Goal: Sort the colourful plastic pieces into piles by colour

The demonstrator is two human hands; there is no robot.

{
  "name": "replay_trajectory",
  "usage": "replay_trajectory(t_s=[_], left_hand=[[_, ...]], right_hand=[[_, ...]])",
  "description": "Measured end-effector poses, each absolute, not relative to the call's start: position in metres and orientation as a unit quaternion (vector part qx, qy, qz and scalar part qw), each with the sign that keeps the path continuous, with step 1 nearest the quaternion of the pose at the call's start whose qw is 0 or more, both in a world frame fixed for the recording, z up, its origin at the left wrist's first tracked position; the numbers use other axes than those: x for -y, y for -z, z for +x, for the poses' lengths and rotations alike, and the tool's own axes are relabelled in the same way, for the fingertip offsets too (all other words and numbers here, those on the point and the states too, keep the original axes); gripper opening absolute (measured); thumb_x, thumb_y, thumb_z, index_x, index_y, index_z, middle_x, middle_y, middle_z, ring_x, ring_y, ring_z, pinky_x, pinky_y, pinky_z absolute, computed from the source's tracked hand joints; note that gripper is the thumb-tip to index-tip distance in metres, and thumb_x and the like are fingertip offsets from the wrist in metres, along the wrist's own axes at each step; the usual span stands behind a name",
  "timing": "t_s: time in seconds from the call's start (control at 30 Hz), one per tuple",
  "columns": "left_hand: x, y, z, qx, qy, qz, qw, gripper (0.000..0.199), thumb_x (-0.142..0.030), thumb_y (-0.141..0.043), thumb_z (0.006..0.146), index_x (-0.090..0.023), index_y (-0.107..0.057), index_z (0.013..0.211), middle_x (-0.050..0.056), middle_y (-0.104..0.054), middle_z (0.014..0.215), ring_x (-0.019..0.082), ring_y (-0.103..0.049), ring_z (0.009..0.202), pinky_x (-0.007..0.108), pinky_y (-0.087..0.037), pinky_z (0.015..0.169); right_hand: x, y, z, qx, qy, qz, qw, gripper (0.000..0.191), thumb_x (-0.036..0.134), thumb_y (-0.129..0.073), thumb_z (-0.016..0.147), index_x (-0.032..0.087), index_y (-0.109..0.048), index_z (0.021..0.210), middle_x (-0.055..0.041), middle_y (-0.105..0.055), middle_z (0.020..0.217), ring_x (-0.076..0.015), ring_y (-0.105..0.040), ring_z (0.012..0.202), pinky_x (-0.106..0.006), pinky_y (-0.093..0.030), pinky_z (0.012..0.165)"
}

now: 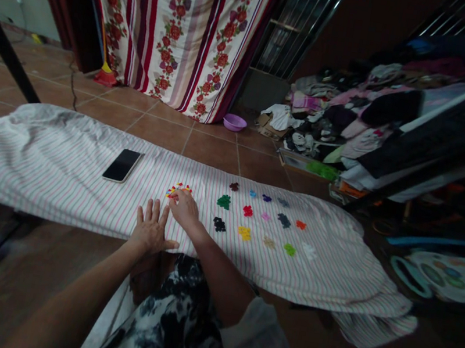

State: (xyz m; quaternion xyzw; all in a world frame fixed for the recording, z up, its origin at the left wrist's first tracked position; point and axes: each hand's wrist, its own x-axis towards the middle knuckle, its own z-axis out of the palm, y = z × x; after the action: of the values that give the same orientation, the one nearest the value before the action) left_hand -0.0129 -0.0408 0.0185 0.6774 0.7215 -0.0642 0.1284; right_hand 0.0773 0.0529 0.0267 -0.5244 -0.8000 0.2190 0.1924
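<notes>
My left hand point(150, 227) lies flat on a striped cloth point(69, 172), fingers spread, holding nothing. Beside it, my right hand point(184, 207) has its fingertips pinched together at the lower edge of an arc of small red and yellow pieces point(184, 187). Whatever sits between those fingertips is too small to make out. Right of the hands, little piles of like pieces lie sorted by colour, among them dark green point(223, 201), red point(247, 210), black point(219, 224), yellow point(244, 233) and lime green point(289, 249).
A smartphone point(122, 165) lies on the cloth to the left. Beyond the cloth are a purple basin point(235, 122), a floral curtain point(176, 30) and a red broom point(106, 76). Heaped clothes point(335, 108) fill the back right, near a dark slanted bar point(403, 180).
</notes>
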Motion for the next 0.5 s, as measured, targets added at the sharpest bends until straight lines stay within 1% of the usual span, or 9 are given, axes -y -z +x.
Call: replay_trajectory(t_s=[0.17,0.3,0.4,0.5], left_hand=[[0.041,-0.018,-0.013,-0.722,0.057,0.679,0.124,0.107,-0.081,-0.028,0.072,-0.009,-0.009,0.149,0.025,0.000,0.155,0.042,0.005,0.143,0.063,-0.006,0.111],[0.042,-0.020,-0.013,-0.722,0.060,0.678,0.124,0.108,-0.081,-0.029,0.071,-0.009,-0.009,0.149,0.025,0.000,0.155,0.043,0.004,0.143,0.062,-0.006,0.110],[0.042,-0.021,-0.012,-0.723,0.069,0.676,0.125,0.109,-0.081,-0.030,0.071,-0.009,-0.008,0.149,0.025,0.000,0.155,0.043,0.004,0.143,0.062,-0.007,0.110],[0.041,-0.020,-0.012,-0.724,0.074,0.675,0.121,0.109,-0.082,-0.030,0.070,-0.009,-0.007,0.149,0.025,0.001,0.155,0.043,0.005,0.143,0.062,-0.007,0.111]], right_hand=[[-0.060,-0.021,0.086,0.780,-0.230,-0.530,0.239,0.017,0.020,-0.050,0.084,0.021,-0.062,0.095,-0.0032,-0.066,0.099,-0.0157,-0.059,0.094,-0.028,-0.045,0.085],[-0.061,-0.015,0.101,0.746,-0.241,-0.559,0.271,0.016,0.021,-0.050,0.084,0.021,-0.062,0.095,-0.0034,-0.068,0.097,-0.0149,-0.062,0.087,-0.027,-0.046,0.082],[-0.059,-0.009,0.114,0.731,-0.250,-0.567,0.286,0.015,0.023,-0.052,0.083,0.021,-0.062,0.094,-0.0026,-0.069,0.096,-0.0150,-0.063,0.086,-0.027,-0.047,0.080],[-0.058,-0.007,0.127,0.717,-0.259,-0.573,0.301,0.015,0.021,-0.052,0.081,0.020,-0.063,0.091,-0.0023,-0.069,0.090,-0.0152,-0.064,0.082,-0.027,-0.048,0.078]])
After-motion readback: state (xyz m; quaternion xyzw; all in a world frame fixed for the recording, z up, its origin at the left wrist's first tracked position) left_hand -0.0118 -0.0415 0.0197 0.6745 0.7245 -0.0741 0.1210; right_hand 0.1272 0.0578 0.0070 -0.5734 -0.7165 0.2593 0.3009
